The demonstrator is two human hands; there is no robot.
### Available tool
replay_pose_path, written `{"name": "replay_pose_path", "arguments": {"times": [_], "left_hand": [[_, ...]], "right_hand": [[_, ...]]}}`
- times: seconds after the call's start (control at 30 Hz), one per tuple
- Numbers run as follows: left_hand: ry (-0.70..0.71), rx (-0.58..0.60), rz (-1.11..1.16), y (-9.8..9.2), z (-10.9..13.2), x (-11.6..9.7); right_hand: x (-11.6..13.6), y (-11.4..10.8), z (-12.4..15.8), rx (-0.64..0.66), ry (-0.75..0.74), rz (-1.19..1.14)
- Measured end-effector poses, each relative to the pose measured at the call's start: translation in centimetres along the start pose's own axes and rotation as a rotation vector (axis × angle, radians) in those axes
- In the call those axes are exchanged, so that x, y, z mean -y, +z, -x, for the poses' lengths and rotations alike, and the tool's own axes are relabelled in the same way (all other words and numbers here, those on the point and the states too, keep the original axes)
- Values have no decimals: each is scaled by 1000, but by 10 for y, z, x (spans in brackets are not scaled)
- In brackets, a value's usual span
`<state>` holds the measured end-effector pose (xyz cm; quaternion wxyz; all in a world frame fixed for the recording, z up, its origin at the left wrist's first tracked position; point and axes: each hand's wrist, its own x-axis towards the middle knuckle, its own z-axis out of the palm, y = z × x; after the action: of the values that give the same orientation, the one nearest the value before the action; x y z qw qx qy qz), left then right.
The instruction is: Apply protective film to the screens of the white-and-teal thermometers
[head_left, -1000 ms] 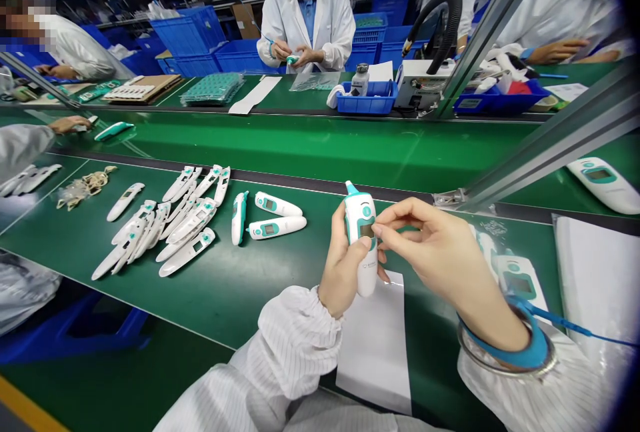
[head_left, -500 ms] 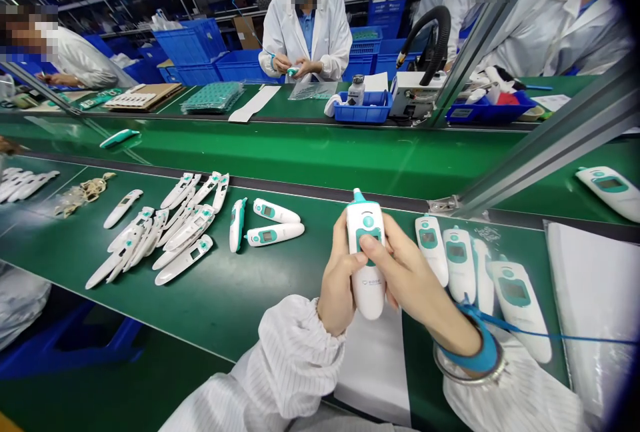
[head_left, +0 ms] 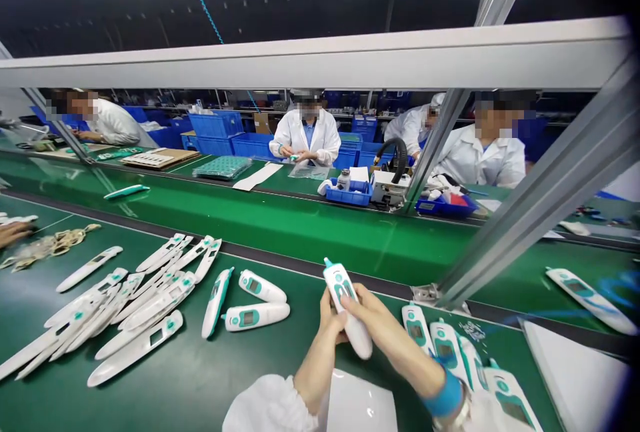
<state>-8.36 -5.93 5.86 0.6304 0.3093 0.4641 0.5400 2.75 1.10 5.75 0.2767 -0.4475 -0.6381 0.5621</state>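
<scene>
A: What's in the hands?
B: One white-and-teal ear thermometer (head_left: pixel 347 309), tip up and tilted away from us, held above the green worktop (head_left: pixel 300 369), near a sheet of white paper (head_left: pixel 357 405)

A: Grip?
B: Closed on it from both sides, no gap. The left hand (head_left: pixel 325 329) supports it from behind, and the right hand (head_left: pixel 385 332) lies across its lower body

A: Anything on the wrist?
B: A blue wrist strap (head_left: pixel 443 395), right wrist

A: Brands, labels?
B: We can't read any writing on anything here, too small and blurred

A: Counts?
B: To the right of the hands, four thermometers (head_left: pixel 447 345) lie side by side, and a fifth (head_left: pixel 585 302) lies beyond the metal rail (head_left: pixel 530 219). To the left, three teal-trimmed thermometers (head_left: pixel 257 317) sit close together. Past them, white casings (head_left: pixel 135 349) overlap in a heap, roughly a dozen, exact count not possible

A: Anyone else?
B: A co-worker's hand (head_left: pixel 13 233) at the left edge, just beside a tangle of tan bands (head_left: pixel 50 247). Across the belt, a person in a white coat (head_left: pixel 305 142) holds a small teal piece, with blue crates (head_left: pixel 215 125) behind
</scene>
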Motion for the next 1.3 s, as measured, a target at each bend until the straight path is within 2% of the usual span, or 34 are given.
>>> {"name": "replay_pose_path", "arguments": {"times": [0.1, 0.2, 0.33, 0.47, 0.5, 0.57, 0.67, 0.8, 0.93, 1.07, 1.17, 1.3], "left_hand": [[11, -98, -470, -16, 5, 11], [16, -108, -717, -33, 19, 26], [-17, -107, -737, -51, 42, 43], [-102, -51, -634, -57, 56, 49], [-104, -58, -640, -56, 58, 48], [-48, -146, -715, -53, 61, 46], [15, -277, -826, -45, 64, 43], [-118, -145, -717, -37, 62, 48], [-172, -46, -324, -37, 55, 60], [-170, -43, -144, -38, 51, 61], [-184, -36, -119, -37, 50, 58], [-169, -10, -89, -34, 50, 58]], "right_hand": [[-3, -25, -52, -123, 85, 139], [-2, -57, -94, -276, 186, 315], [-14, -82, -114, -419, 269, 505], [-26, -82, -110, -542, 223, 652], [-26, -79, -106, -555, 175, 678], [-23, -71, -91, -539, 34, 712], [-17, -54, -47, -406, -195, 726], [-23, -28, 36, -139, -368, 670], [-47, -13, 95, 11, -282, 611], [-67, -6, 114, -66, -275, 618], [-69, 2, 116, -133, -338, 602], [-66, 15, 112, -170, -285, 493]]}}
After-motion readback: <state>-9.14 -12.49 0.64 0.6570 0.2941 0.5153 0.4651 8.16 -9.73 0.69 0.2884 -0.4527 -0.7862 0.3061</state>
